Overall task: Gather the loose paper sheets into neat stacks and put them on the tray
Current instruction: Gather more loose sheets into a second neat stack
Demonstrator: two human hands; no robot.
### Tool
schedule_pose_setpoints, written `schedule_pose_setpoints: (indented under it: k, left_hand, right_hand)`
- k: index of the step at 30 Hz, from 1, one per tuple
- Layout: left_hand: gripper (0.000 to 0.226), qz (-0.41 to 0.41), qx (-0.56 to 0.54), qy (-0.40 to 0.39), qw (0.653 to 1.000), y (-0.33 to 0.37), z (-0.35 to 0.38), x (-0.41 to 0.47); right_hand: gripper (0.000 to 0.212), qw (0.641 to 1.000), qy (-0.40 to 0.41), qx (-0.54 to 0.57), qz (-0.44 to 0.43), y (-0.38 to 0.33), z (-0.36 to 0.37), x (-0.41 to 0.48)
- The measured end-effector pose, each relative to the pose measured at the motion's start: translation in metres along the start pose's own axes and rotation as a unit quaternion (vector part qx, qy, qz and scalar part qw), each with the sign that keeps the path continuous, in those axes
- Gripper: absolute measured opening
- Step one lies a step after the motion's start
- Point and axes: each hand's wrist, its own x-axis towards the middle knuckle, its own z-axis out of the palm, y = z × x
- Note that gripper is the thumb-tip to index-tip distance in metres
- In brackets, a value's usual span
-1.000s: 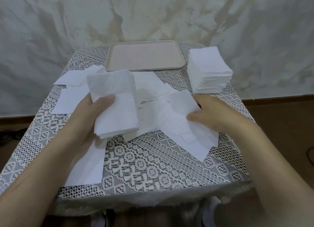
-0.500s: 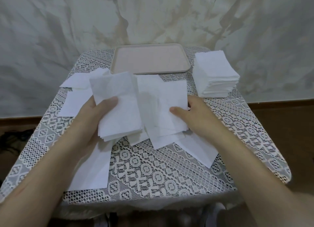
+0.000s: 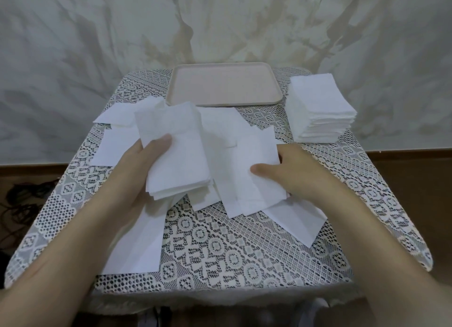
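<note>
My left hand (image 3: 144, 165) grips a gathered bundle of white paper sheets (image 3: 176, 150), thumb on top, lifted a little above the table. Just to its right my right hand (image 3: 291, 172) pinches a few loose sheets (image 3: 244, 170), thumb on top and fingers underneath. More loose sheets lie on the lace cloth: one under my left forearm (image 3: 137, 243), one by my right wrist (image 3: 300, 219) and two at the left (image 3: 115, 141). The beige tray (image 3: 223, 87) stands at the back with nothing in it.
A tall neat stack of white sheets (image 3: 320, 109) stands at the back right beside the tray. The small table's lace cloth (image 3: 232, 248) ends close in front. A marbled wall is behind, and dark cables (image 3: 19, 204) lie on the floor at the left.
My right hand has lifted the loose sheets from the right of the pile and drawn them left toward the bundle. My left hand has kept its grip on the bundle.
</note>
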Motion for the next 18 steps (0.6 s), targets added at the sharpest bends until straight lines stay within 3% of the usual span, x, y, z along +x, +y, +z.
schedule_pose_setpoints:
  k: [4, 7, 10, 15, 18]
  left_hand:
    - [0.024, -0.019, -0.007, 0.013, 1.0, 0.001, 0.0, 0.004]
    - [0.013, -0.014, 0.012, 0.033, 0.999, 0.003, -0.002, 0.01]
    - [0.026, -0.008, 0.024, 0.006, 1.0, 0.001, -0.003, 0.004]
    - [0.036, 0.028, 0.039, -0.012, 0.999, -0.004, -0.002, -0.002]
    - [0.031, 0.03, 0.042, -0.01, 0.999, -0.005, -0.001, -0.002]
  right_hand:
    - [0.03, 0.999, -0.023, -0.03, 0.023, -0.005, 0.005, 0.004]
    - [0.02, 1.0, -0.019, -0.016, 0.011, -0.008, 0.002, 0.005]
    - [0.003, 0.998, 0.01, 0.049, -0.032, -0.009, -0.006, 0.001]
    - [0.012, 0.979, 0.04, 0.178, -0.085, -0.011, -0.013, -0.003]
    - [0.016, 0.99, 0.055, 0.116, -0.064, -0.008, -0.01, 0.001]
